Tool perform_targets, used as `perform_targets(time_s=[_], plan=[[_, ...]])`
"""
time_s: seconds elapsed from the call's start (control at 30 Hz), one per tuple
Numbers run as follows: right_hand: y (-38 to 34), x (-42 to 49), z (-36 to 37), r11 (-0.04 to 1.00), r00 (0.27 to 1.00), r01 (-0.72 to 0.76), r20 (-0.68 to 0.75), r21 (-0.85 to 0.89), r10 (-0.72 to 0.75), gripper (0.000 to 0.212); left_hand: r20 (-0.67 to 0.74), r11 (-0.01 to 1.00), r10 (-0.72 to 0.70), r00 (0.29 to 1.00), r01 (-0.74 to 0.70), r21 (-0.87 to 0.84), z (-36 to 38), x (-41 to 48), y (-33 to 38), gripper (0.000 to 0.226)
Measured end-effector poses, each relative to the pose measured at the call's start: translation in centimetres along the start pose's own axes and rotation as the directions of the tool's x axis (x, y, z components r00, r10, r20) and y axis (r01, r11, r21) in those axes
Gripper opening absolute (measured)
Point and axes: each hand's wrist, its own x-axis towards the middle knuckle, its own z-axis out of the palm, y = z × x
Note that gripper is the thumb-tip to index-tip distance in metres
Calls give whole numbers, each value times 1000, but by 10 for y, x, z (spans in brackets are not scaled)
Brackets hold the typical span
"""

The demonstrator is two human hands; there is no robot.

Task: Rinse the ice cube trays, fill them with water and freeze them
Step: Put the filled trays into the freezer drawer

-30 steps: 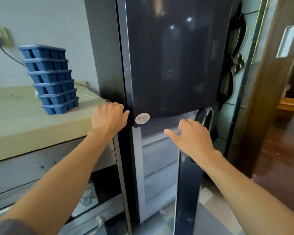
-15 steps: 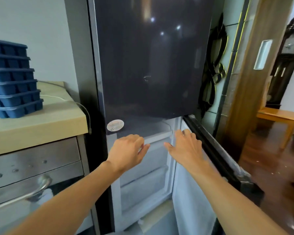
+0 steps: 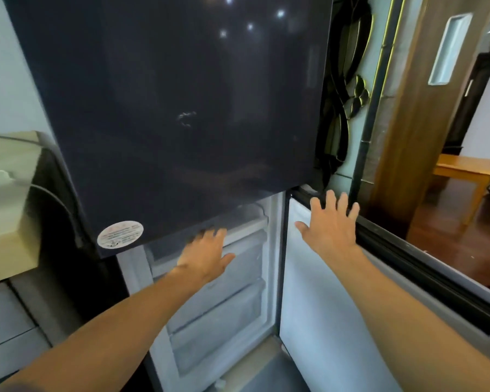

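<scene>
Left hand [image 3: 207, 256], fingers straight, at the top freezer drawer [image 3: 249, 229]. Right of that drawer, right hand [image 3: 330, 224] splayed on the open door [image 3: 323, 306].

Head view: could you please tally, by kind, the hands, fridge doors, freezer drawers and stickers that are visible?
Hands: 2, left hand and right hand
Fridge doors: 2, upper door shut, lower door open
Freezer drawers: 3
Round sticker: 1
Total: 8

We log a brighter right side; small lamp glints on the glossy fridge door [image 3: 181, 94]; left edge smeared; verticals bowed.
</scene>
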Motion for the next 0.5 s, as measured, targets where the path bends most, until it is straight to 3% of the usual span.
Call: perform_targets(time_s=[0.13,0.27,0.4,0.5], plan=[[25,6,27,983,1000,1,-4,-186,-2,82,109,989,-145,983,145,13,16,36,-2,74],[39,11,33,977,999,23,-36,-212,-31,83,228,964,-255,939,231,128,32,42,-6,65],[49,16,34,981,999,36,-26,-189,-42,82,192,983,-181,965,170,71,29,37,-5,40],[51,17,33,982,998,36,-38,-185,-43,82,233,998,-52,971,59,-22,23,18,9,38]])
